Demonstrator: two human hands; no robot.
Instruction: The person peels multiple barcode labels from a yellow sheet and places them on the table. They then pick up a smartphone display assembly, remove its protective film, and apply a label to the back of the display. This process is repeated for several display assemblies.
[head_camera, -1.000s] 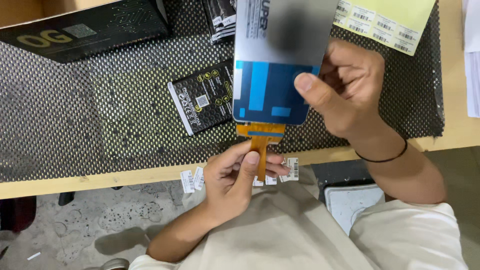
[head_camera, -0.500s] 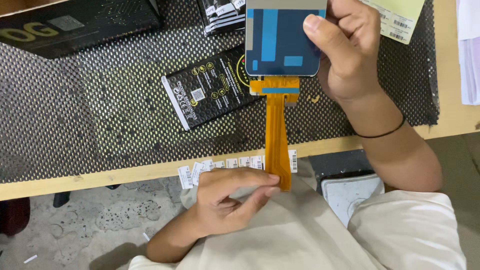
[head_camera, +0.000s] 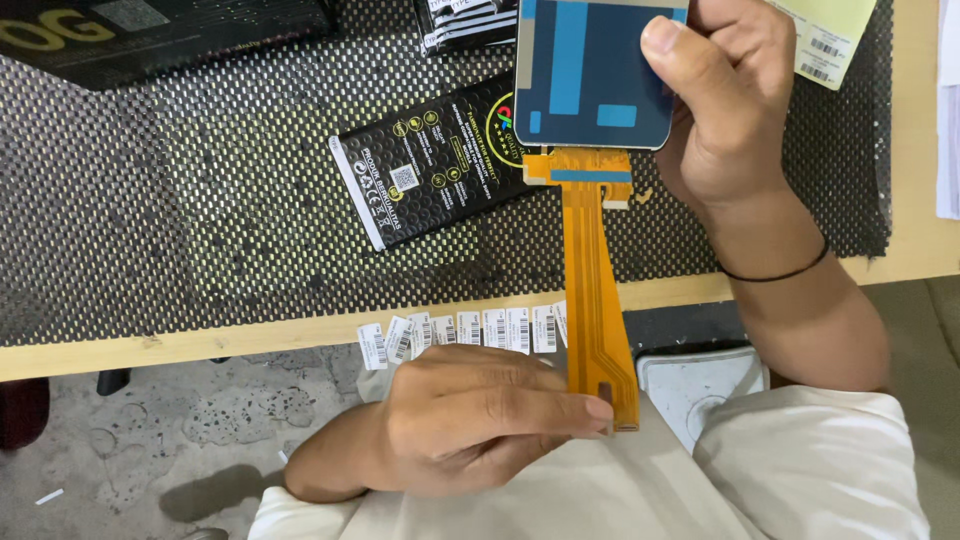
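My right hand (head_camera: 735, 110) grips a phone display panel (head_camera: 590, 70), its grey back with blue strips facing me, held above the black mesh mat (head_camera: 200, 220). A long orange flex cable (head_camera: 597, 290) hangs straight down from the panel's lower edge. My left hand (head_camera: 470, 420) pinches the free end of that cable between thumb and fingers, below the table's front edge. A black phone battery pack (head_camera: 430, 170) lies flat on the mat just left of the panel.
A strip of small white barcode stickers (head_camera: 460, 332) hangs along the wooden table edge (head_camera: 200, 345). A black box (head_camera: 150, 35) sits at the far left, a stack of dark packs (head_camera: 465, 22) at the back. Yellow label sheet (head_camera: 825, 35) at far right. A white box (head_camera: 700, 385) lies on my lap.
The folded flex cable has been pulled out straight. My left hand drew its end down toward me, while my right hand lifted the panel further away.
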